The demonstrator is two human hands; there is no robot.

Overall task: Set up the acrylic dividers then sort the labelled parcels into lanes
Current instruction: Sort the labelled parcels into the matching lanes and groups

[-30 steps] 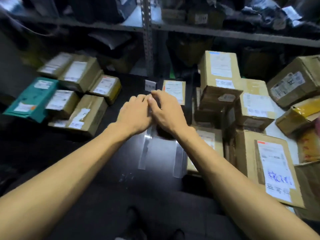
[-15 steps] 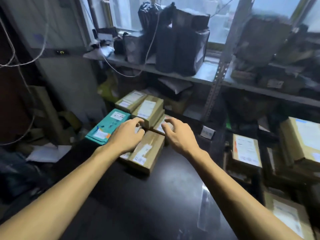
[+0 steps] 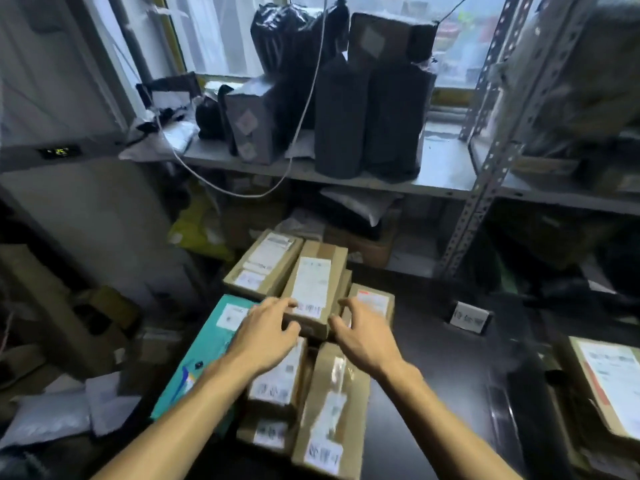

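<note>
- The labelled parcel [image 3: 313,289], a brown carton with a long white label on top, lies flat on a cluster of other cartons at the far left part of the dark desk [image 3: 433,393].
- Its long axis runs away from the person, with the far end leaning slightly right. The label runs the same way.
- The left hand [image 3: 270,336] has its grip on the near left corner, with the fingers laid over the top edge and the thumb against the near face.
- The right hand [image 3: 363,336] is just beside the near right corner. Its grip is unclosed, with the fingers spread and bent. Blur hides whether the thumb touches the carton.
- Around it are a flat carton [image 3: 263,263] at far left, a teal parcel [image 3: 207,355] at left and a small carton [image 3: 375,303] at right. A squat carton [image 3: 277,379] lies partly under the left wrist, and a long carton [image 3: 332,403] is nearest, pointing the same way.
- A small white card [image 3: 470,317] stands on the desk well to the right.
- The shelf [image 3: 446,168] behind holds dark wrapped packages [image 3: 363,116], standing upright side by side.
- Half a second ago both hands hovered short of this carton, and now they bracket its near end.
- A second ago the hands were pressed together over clear strips on the desk, further right.
</note>
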